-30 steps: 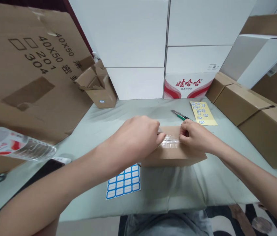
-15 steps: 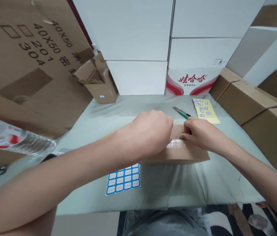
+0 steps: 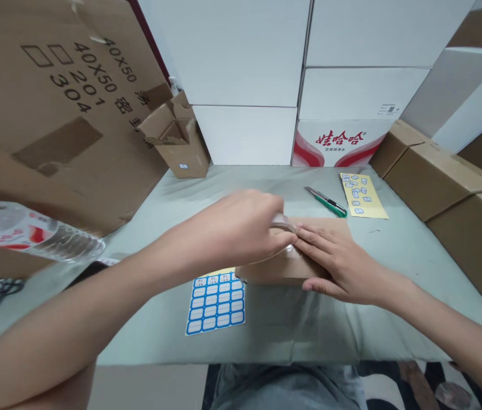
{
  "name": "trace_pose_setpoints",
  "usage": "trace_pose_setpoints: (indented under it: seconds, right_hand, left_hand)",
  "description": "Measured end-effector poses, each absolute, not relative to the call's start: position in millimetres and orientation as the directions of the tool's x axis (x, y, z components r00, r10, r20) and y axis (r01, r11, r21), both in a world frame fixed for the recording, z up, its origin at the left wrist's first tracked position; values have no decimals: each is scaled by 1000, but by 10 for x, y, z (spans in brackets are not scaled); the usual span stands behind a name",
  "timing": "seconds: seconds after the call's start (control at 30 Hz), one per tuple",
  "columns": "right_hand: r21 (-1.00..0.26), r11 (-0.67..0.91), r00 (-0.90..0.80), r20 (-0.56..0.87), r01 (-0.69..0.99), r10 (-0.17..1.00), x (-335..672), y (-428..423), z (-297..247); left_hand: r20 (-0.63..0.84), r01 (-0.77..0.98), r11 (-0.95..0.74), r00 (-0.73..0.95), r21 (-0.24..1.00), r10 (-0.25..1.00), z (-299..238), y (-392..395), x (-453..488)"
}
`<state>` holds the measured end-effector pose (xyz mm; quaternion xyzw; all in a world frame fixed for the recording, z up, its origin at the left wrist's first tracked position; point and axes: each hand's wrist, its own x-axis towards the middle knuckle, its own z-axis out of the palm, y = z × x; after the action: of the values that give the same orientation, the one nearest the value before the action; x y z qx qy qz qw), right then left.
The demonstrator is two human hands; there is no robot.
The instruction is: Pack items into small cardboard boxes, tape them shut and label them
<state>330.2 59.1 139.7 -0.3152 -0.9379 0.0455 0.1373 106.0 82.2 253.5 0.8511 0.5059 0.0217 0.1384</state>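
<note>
Left hand curled around clear tape roll. Right hand flattened, gripping nothing, fingertips just beside roll, resting on cardboard carton, so nearer. Carton at left hand's 4 o'clock, long axis 9-to-3. Green utility knife at carton's 1 o'clock.

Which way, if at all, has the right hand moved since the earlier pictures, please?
Yes: the right hand moved down the picture, away from the green knife, whose handle end it no longer hides.
</note>
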Motion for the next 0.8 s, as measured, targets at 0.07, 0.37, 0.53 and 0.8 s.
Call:
trace_pose_setpoints:
  seconds: [0.07,0.37,0.53,0.8]
  right_hand:
    - [-167,803,-777,202,572,596,3318,586,1387]
    - [-97,803,-800,76,588,595,3353,547,1399]
    - [-142,754,-758,38,641,652,3244,520,1445]
    - [-121,705,-686,167,699,708,3257,436,1465]
  left_hand:
    - [-84,767,-347,459,540,884,2380,764,862]
    - [82,407,-170,224,898,971,1842,516,613]
    - [92,361,-158,194,919,977,1854,536,712]
    - [145,240,-186,176,953,973,1537,508,776]
